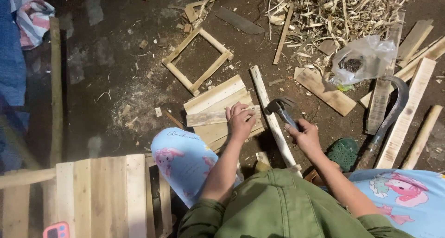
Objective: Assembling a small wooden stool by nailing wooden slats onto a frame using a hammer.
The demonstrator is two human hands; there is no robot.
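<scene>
The left hand [240, 121] lies palm-down on a thin wooden slat [211, 118], fingers spread flat and pressing it rather than closing round it. The slat lies across a small stack of pale boards [218, 99] on the dirt floor [106, 80], directly in front of the person's knee.

The right hand [306, 135] is closed round the handle of a claw hammer [282, 109]. The hammer head sits just right of the left fingertips, above a long pale bamboo pole [271, 120] that runs diagonally between the two hands. Whether the head touches the pole cannot be told.

Surroundings:
- A square bamboo frame [197, 59] lies on the floor beyond the boards, well apart from both hands.
- A heap of bamboo shavings [333, 11] occupies the upper right, with a clear plastic bag [364, 59] at its lower edge.
- A curved billhook [389, 115] lies to the right, among loose planks [410, 110].
- A green sandal [344, 152] sits near the right wrist.
- A slatted wooden panel [99, 196] lies at the lower left.

The person wears a green jacket and light blue printed trousers.
</scene>
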